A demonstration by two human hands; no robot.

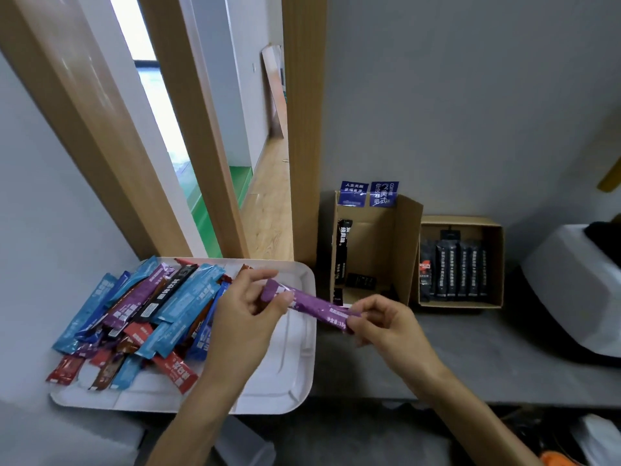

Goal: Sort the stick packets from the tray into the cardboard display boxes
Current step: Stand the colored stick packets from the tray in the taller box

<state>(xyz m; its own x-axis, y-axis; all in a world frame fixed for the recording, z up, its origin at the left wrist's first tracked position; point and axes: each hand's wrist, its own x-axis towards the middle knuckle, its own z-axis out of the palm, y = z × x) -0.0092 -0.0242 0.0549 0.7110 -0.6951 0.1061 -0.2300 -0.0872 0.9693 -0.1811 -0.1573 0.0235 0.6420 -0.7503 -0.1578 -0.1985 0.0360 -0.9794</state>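
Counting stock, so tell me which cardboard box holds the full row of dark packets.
The low right-hand box: dark packets stand side by side in it. The taller box left of it holds just one leaning black stick and some small pieces.

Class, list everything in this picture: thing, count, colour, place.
tray: one, white, left on the grey counter.
loose packets: many, blue, purple, red, brown, black, heaped in the tray.
purple packet: one, purple, held over the tray's right edge.
tall box: one, brown cardboard, right of the tray; one black packet leans inside, two blue ones at its back.
low box: one, brown cardboard, right of the tall box; row of black packets inside.
left hand: pinches the purple packet's left end.
right hand: pinches its right end.
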